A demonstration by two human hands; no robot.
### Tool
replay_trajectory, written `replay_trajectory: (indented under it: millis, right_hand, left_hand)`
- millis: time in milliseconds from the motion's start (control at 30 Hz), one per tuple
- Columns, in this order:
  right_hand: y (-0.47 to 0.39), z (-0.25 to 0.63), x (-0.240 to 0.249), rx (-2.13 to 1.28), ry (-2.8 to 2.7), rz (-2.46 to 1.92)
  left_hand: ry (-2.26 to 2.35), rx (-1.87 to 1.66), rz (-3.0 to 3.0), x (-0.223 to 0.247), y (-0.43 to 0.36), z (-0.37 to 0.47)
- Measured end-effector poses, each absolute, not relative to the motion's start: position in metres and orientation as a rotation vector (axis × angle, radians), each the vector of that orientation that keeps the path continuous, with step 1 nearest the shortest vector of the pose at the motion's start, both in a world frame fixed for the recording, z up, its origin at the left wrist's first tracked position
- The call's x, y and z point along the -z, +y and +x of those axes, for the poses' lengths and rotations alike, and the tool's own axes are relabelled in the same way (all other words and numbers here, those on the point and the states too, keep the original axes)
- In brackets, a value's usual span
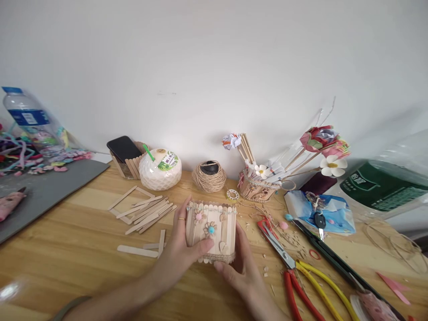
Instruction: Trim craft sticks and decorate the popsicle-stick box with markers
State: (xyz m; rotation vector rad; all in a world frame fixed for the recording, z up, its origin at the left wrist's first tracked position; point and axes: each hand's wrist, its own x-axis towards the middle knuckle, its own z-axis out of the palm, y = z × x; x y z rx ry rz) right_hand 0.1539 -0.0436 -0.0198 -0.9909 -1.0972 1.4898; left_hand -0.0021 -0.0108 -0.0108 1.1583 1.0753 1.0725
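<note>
At lower centre, the left hand (183,252) and right hand (243,269) pinched a stick-built piece (216,219), apparently a box, any turn calling for gentleness.

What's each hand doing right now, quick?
Left hand: closed on the craft-stick box, thumb across its front.
Right hand: closed on the same box, gripping its lower right side.
</note>
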Motion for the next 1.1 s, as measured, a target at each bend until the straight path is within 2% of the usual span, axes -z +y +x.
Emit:
replay_trajectory:
  millis: [200, 400, 833, 1100]
  right_hand:
    - [-0.04, 0.161, 0.023, -1.354, -1.219, -1.103]
    - [-0.026, 0.168, 0.022, -1.357, -1.251, -1.097]
    - [-0.023, 0.166, 0.018, -1.275, -1.28, -1.059]
    - [-0.02, 0.166, 0.032, -1.182, -1.355, -1.005]
  left_hand:
    - [1.083, -1.028, 1.186, 0.004, -0.002, -0.008]
    - [0.802, -0.936, 1.27, 0.009, 0.009, -0.014]
    - [0.744, -0.992, 1.153, 0.014, 0.017, -0.014]
    - [0.753, -1.001, 1.141, 0.017, 0.02, -0.013]
